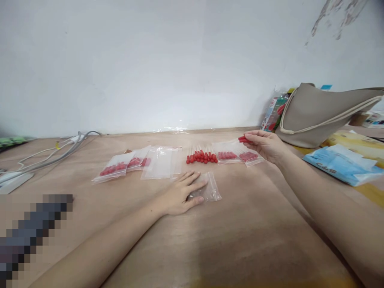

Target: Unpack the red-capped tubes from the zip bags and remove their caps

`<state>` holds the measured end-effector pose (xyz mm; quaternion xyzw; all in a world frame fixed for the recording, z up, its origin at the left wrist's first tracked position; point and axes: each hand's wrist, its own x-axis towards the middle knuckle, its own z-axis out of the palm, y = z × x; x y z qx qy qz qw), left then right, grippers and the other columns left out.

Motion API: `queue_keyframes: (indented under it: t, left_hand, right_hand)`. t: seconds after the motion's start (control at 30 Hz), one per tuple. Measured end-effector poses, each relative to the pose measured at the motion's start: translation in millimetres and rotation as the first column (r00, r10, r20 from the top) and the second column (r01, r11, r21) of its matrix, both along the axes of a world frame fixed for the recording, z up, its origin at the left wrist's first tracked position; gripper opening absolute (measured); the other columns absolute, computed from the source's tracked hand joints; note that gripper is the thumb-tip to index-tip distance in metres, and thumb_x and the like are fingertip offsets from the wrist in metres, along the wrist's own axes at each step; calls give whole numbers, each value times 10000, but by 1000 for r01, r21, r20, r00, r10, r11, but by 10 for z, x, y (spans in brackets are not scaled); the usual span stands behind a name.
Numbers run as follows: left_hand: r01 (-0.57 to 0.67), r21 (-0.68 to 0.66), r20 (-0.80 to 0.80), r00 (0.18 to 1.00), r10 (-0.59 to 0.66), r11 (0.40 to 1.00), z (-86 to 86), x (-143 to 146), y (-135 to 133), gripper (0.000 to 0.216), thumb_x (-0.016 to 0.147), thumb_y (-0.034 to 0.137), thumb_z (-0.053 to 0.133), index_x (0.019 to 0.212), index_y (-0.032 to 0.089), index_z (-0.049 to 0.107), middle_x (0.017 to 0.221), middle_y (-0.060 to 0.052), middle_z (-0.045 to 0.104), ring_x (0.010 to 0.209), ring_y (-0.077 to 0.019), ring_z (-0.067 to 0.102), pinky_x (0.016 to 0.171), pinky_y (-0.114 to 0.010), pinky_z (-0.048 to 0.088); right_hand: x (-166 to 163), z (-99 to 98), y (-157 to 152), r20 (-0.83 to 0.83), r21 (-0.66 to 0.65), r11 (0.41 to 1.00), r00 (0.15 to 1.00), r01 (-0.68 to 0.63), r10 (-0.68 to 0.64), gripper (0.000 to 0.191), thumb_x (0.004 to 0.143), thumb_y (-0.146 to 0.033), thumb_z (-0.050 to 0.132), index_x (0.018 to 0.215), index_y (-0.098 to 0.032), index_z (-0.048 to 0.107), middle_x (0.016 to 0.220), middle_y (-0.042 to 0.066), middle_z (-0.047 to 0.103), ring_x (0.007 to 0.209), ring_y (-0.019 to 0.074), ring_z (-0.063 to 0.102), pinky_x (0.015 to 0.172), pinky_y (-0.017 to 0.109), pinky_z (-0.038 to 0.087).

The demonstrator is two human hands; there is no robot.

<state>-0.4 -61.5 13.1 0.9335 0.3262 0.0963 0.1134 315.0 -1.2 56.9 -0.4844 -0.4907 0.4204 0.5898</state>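
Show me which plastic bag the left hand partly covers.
The clear bag partly under the left hand, nearest the person; the other bags all lie closer to the wall.

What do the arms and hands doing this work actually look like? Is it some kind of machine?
No, they're a person's. The left hand and right hand are ungloved, and no rings, watch or bracelet show. Both forearms are bare, with no sleeves in view. A small spot marks the left forearm near the wrist.

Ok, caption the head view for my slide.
Left hand resting on a clear bag; right hand pinching red-tipped sticks near filled bags.
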Motion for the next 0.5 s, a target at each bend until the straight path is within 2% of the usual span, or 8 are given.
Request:
queue_keyframes:
  t: [0.07,0.13,0.3,0.5]
  left_hand:
    - [25,-4,-82,996,-25,1000,12,1,-7,564,850,553,370,1359,334,265,1478,-50,122,1349,-299,112,1070,-528,145]
    - [17,-4,-124,992,-18,1000,18,3,-21,592,840,583,353,1369,358,211,1482,-48,71,1349,-315,73,1060,-553,121]
    - [-45,13,-145,988,47,999,0,4,-60,601,840,600,325,1374,357,193,1480,-52,44,1347,-325,56,1058,-552,114]
    - [-56,6,-130,990,56,998,-6,3,-73,594,846,590,329,1373,345,206,1480,-52,76,1350,-311,60,1063,-538,121]
  right_hand:
    - [-137,-7,12,12,126,988,996,84,-86,212,636,-302,724,776,-182,620,819,54,679,746,161,644,704,323,549]
    - [-331,-48,35,98,214,970,985,118,-141,251,624,-326,722,810,-187,625,829,51,676,767,173,638,743,358,539]
    - [-770,-250,171,363,430,901,904,50,-224,230,705,-325,632,869,-164,647,856,61,655,786,169,620,778,342,508]
    - [-991,-442,181,635,435,898,730,-64,-255,158,761,-250,561,857,-188,669,867,59,633,794,166,595,761,315,478]
